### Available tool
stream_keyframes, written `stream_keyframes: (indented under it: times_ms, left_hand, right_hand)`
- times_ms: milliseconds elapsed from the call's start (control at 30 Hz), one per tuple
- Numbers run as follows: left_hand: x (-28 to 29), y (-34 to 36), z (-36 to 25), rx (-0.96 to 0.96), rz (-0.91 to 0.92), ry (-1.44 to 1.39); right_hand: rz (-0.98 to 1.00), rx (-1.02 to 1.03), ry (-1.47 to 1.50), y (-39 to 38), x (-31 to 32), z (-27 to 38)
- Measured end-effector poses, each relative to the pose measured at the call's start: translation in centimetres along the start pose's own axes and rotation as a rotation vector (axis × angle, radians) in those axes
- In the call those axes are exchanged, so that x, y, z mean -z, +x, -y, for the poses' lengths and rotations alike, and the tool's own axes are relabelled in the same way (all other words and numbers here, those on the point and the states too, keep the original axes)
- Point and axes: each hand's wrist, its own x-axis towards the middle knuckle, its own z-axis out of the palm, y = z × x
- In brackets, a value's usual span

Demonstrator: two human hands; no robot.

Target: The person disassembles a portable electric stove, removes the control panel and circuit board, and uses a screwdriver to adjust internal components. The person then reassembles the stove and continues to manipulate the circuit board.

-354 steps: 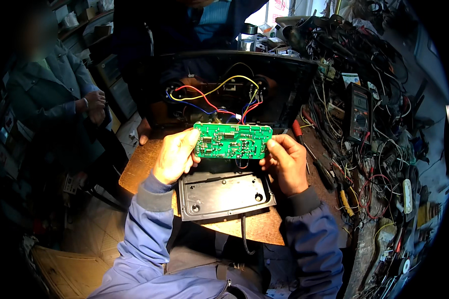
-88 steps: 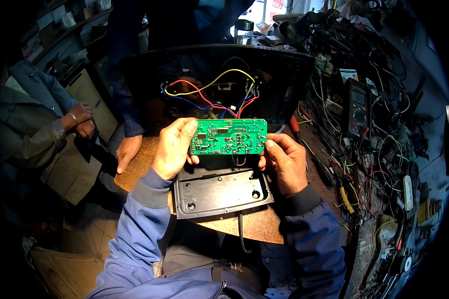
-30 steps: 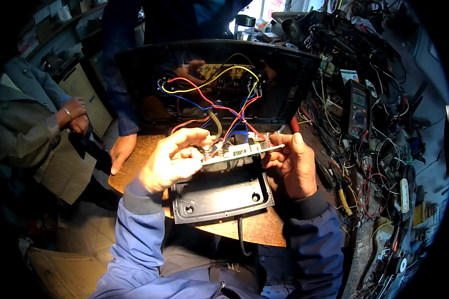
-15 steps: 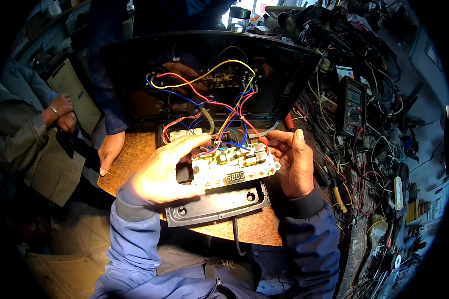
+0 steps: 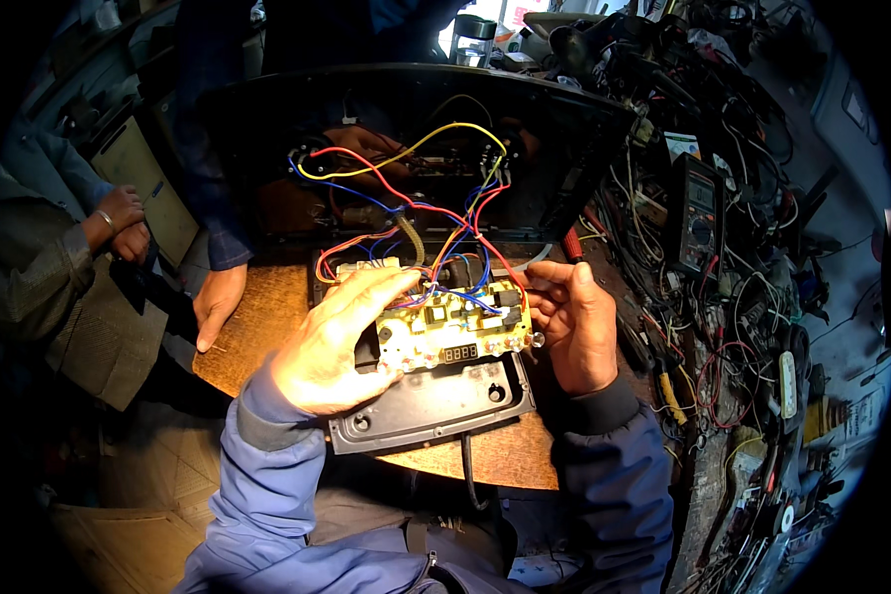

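A yellowish circuit board (image 5: 426,332) with a small digit display (image 5: 460,353) lies tilted between my hands. My left hand (image 5: 327,346) grips its left end, fingers over the top edge among the wires and thumb near the lower edge. At the right end, my right hand (image 5: 582,332) has its fingers curled against the board's edge, partly hidden, with the thumb raised apart. Red, blue and yellow wires (image 5: 436,206) run from the board into an upright, open black casing (image 5: 416,87) behind it. Below the board rests a black plastic housing (image 5: 431,404) with a black cable.
A wooden tabletop (image 5: 267,312) lies underneath, with another person's hand (image 5: 220,302) on its left side. Farther left are a second person's clasped hands (image 5: 124,226). To the right, a multimeter (image 5: 701,213) and a red probe (image 5: 571,245) sit by heaps of tangled cables (image 5: 742,247).
The circuit board has tipped and shifted slightly left, so more of its parts show with less glare. Both my hands have moved only a little with it.
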Motion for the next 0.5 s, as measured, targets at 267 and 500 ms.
stream_keyframes:
  times_ms: [267,500]
  left_hand:
    - [-0.3,0.3,-0.6,-0.111,-0.039,0.079]
    - [-0.3,0.4,-1.2,-0.123,-0.043,0.15]
  right_hand:
    - [-0.019,-0.067,-0.189,-0.5,-0.5,0.8]
    - [0.062,-0.074,-0.214,-0.7,-2.0,1.4]
